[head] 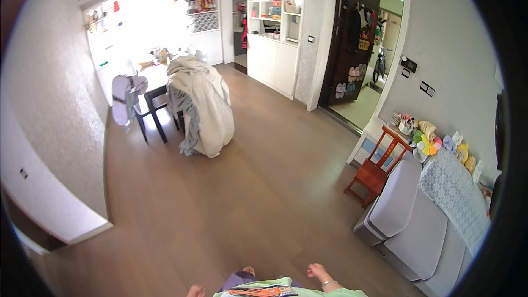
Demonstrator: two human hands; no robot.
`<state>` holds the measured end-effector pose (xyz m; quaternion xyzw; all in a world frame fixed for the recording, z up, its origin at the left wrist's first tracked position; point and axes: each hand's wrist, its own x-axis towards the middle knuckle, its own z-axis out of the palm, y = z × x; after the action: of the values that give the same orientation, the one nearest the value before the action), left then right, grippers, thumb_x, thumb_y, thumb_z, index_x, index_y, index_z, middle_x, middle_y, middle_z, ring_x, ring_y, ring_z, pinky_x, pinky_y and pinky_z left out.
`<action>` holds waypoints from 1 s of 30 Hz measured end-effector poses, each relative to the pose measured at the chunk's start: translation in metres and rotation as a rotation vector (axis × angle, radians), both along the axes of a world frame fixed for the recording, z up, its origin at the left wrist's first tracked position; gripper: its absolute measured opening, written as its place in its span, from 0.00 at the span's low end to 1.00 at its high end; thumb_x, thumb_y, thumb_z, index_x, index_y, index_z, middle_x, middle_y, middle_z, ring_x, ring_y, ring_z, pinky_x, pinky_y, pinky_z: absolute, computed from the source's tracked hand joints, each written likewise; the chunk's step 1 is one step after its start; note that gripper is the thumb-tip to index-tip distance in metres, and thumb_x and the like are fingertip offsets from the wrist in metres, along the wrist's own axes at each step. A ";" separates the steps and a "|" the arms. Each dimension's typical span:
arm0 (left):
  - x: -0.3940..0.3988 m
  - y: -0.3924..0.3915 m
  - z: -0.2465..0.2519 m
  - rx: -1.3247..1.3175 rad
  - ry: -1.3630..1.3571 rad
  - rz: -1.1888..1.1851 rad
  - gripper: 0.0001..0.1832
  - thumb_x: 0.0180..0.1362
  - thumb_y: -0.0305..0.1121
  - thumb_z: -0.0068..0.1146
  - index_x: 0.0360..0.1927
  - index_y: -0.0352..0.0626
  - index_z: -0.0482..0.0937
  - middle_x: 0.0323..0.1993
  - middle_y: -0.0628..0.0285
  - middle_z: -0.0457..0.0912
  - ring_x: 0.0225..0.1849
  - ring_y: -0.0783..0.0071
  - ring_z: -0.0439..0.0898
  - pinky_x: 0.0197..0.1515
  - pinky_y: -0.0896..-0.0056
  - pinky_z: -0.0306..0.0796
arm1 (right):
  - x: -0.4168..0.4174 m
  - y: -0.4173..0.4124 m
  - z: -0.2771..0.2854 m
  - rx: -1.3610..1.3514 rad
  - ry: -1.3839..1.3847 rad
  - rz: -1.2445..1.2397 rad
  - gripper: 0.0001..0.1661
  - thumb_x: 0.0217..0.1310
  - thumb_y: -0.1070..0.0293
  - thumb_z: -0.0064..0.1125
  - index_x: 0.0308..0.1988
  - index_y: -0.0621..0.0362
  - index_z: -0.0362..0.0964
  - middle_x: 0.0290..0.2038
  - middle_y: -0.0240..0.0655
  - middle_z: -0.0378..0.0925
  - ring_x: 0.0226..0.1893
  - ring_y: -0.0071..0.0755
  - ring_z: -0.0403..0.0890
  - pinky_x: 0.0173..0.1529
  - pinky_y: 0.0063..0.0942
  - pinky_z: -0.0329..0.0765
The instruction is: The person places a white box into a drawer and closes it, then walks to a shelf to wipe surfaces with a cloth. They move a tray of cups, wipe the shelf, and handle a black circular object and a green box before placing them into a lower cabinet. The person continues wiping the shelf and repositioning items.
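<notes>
My right hand (317, 271) hangs over the wood floor (255, 214) at the bottom of the view. Its fingers look loosely curled, I see nothing held, and a band circles the wrist. Near the lower edge is my left hand (196, 291), partly cut off, with its grip unclear. Between them show my light green top (295, 284) with an orange print and one foot (248, 271). Ahead stands a dining table (153, 90) with dark legs. Beside it a large pale cloth (210, 107) and grey fabric are heaped over what seems to be a chair, reaching the floor.
Clothes (123, 95) hang on another chair at left. A grey sofa (416, 239) with a patterned cover lines the right, beside a small red wooden chair (373, 175) and a white desk (373, 132). The dark entrance door (350, 45) stands ajar. White shelving (274, 55) is beyond.
</notes>
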<state>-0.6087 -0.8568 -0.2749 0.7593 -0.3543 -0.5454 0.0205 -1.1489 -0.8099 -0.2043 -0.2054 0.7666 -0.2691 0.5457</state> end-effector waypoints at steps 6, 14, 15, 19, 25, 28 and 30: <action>-0.183 -0.367 0.082 -0.475 0.091 -0.232 0.13 0.49 0.39 0.43 0.21 0.41 0.74 0.19 0.62 0.76 0.25 0.70 0.74 0.30 0.69 0.67 | -0.073 -0.001 -0.049 0.395 0.132 -0.058 0.19 0.52 0.60 0.39 0.34 0.65 0.68 0.28 0.44 0.74 0.21 0.37 0.77 0.28 0.33 0.73; -0.241 -0.530 0.052 -0.410 0.127 -0.208 0.13 0.48 0.39 0.44 0.24 0.41 0.76 0.20 0.64 0.76 0.25 0.75 0.74 0.30 0.72 0.67 | -0.159 -0.325 0.012 0.349 0.217 -0.042 0.19 0.51 0.60 0.41 0.31 0.66 0.69 0.22 0.42 0.74 0.22 0.36 0.77 0.28 0.30 0.74; -0.221 -0.535 0.036 -0.339 0.044 -0.235 0.13 0.47 0.38 0.43 0.25 0.40 0.76 0.20 0.64 0.77 0.25 0.75 0.74 0.31 0.72 0.67 | -0.154 -0.395 0.036 0.262 0.213 -0.042 0.19 0.51 0.60 0.41 0.31 0.66 0.69 0.21 0.41 0.74 0.22 0.36 0.77 0.28 0.29 0.74; -0.193 -0.509 0.004 -0.020 0.222 0.468 0.13 0.51 0.34 0.43 0.35 0.36 0.71 0.27 0.58 0.73 0.22 0.70 0.73 0.24 0.70 0.71 | -0.195 -0.630 0.026 -0.162 0.044 0.037 0.16 0.57 0.61 0.40 0.32 0.63 0.67 0.25 0.40 0.73 0.21 0.34 0.75 0.23 0.27 0.73; -0.204 -0.571 0.098 0.152 0.162 0.613 0.10 0.51 0.38 0.42 0.27 0.43 0.71 0.23 0.64 0.71 0.26 0.74 0.69 0.30 0.73 0.61 | -0.198 -0.890 0.033 -0.366 0.007 0.190 0.17 0.58 0.61 0.39 0.35 0.65 0.66 0.27 0.41 0.73 0.22 0.33 0.76 0.27 0.27 0.75; -0.183 -0.681 0.039 -0.145 0.308 0.327 0.09 0.43 0.33 0.50 0.16 0.40 0.71 0.14 0.61 0.70 0.20 0.70 0.72 0.22 0.68 0.66 | -0.214 -0.945 0.007 -0.338 -0.074 0.141 0.18 0.58 0.60 0.40 0.37 0.65 0.65 0.27 0.41 0.73 0.22 0.34 0.76 0.25 0.28 0.76; -0.210 -0.785 0.015 -0.161 0.205 0.283 0.10 0.41 0.36 0.50 0.15 0.39 0.73 0.15 0.57 0.73 0.21 0.67 0.74 0.22 0.65 0.67 | -0.239 -0.949 -0.009 -0.185 0.025 0.138 0.19 0.57 0.59 0.41 0.35 0.65 0.66 0.26 0.40 0.73 0.21 0.36 0.76 0.24 0.29 0.76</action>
<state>-0.8190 -1.6416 -0.2601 0.7381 -0.2825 -0.5814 0.1934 -1.3882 -1.7585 -0.2133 -0.3102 0.7294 -0.2979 0.5320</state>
